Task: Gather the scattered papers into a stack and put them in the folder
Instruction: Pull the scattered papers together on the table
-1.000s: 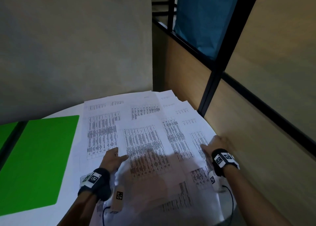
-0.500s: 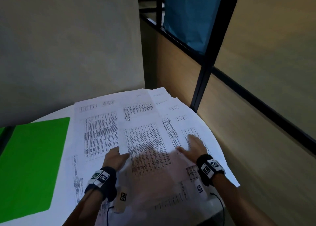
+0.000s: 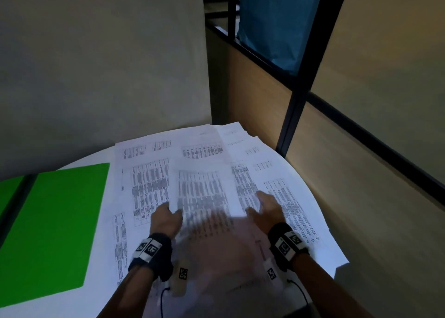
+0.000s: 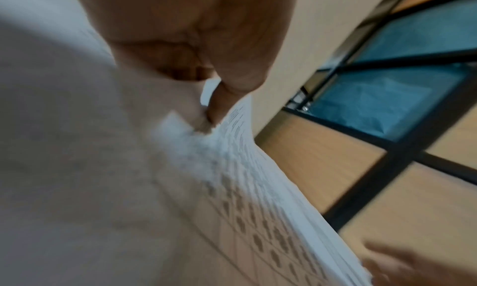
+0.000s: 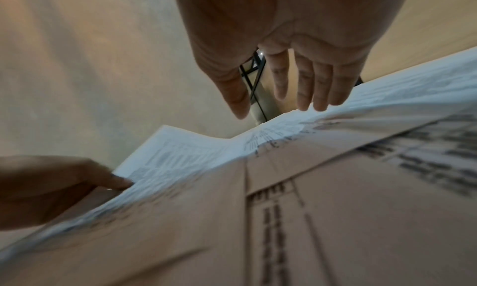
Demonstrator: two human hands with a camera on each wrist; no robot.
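Observation:
Several printed sheets (image 3: 149,180) lie fanned over the round white table (image 3: 79,161). My left hand (image 3: 168,215) pinches the left edge of the top sheet (image 3: 204,192), thumb on top; the left wrist view shows the thumb (image 4: 227,98) pressed on the paper's edge (image 4: 240,139). My right hand (image 3: 265,207) hovers flat with straight fingers (image 5: 304,86) just over the sheets (image 5: 284,131) on the right side. The green folder (image 3: 57,221) lies open on the table's left.
A plain wall (image 3: 96,64) stands behind the table. A wood-panel partition with black frame (image 3: 296,101) runs close along the right. The table's curved edge (image 3: 322,221) passes just right of the papers.
My right hand slid leftward from the table's right edge toward the middle of the papers. The left hand kept its pinch on the top sheet, which has lifted slightly.

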